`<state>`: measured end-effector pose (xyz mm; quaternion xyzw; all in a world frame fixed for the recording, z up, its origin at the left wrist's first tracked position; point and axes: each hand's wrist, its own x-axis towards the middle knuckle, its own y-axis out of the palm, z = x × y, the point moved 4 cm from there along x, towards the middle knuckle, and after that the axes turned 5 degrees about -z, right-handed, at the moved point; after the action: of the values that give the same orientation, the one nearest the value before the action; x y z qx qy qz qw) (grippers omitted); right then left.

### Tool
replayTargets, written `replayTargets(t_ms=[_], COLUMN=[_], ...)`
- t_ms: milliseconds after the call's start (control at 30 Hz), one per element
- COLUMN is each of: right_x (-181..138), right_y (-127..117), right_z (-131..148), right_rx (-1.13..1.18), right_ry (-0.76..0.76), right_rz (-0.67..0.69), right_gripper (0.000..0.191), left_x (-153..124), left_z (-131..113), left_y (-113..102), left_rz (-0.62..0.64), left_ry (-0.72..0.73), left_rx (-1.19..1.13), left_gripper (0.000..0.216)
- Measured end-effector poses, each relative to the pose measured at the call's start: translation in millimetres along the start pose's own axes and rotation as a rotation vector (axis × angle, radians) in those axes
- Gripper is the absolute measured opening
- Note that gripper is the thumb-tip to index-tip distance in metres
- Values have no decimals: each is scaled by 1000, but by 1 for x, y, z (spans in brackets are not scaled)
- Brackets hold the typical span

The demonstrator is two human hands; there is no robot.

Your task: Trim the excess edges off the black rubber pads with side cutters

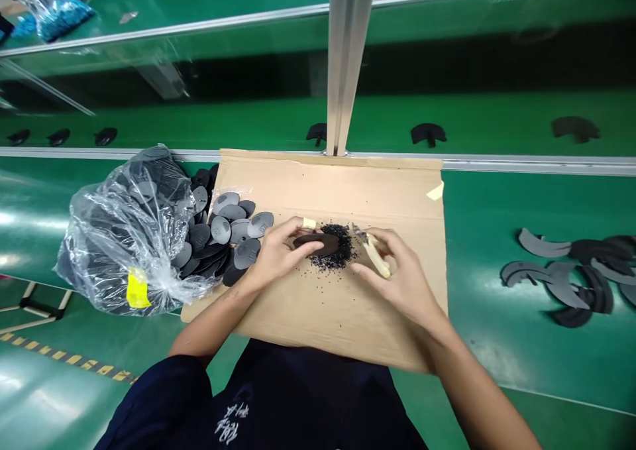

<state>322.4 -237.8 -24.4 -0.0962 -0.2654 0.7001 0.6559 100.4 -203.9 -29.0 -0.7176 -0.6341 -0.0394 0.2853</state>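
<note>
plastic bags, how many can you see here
2. A clear bag of grey oval pieces lies at the cardboard's left edge, near the left hand. A second bag of blue bits sits at the far top left. More may lie out of frame.

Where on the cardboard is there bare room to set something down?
Bare: cardboard beyond the left hand and right hand, up to its far edge, and nearer than them. Crowded: oval pieces by the bag at left; black crumbs centre.

factory line | green conveyor belt (497,122) | bagged rubber parts (124,238)
</note>
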Motion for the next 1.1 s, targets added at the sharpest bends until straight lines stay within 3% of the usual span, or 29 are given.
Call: replayTargets(t_ms=[100, 300, 433, 567, 833, 1100], right_x=[2, 3, 3, 3, 5, 5], right_y=[17, 18, -2, -16, -13, -13], right_z=[9, 38, 34, 24, 26, 33], right_rx=[140, 116, 79, -200, -478, -566], right_ry=[-68, -417, -389, -433, -516, -602], right_rz=[-52, 38, 80, 112, 193, 124], right_gripper=[31, 32, 42, 39, 28, 23], left_x=[-6, -9, -9, -10, -10, -12], left_z=[-1, -11, -12, -15, -21, -19], left_y=[9, 9, -1, -3, 0, 2], left_rz=[-9, 169, 176, 151, 160, 148], left_ry=[-80, 97, 74, 53, 95, 91], left_rx=[-178, -54, -86, -160, -179, -163], left_gripper=[27, 18, 16, 15, 19, 21])
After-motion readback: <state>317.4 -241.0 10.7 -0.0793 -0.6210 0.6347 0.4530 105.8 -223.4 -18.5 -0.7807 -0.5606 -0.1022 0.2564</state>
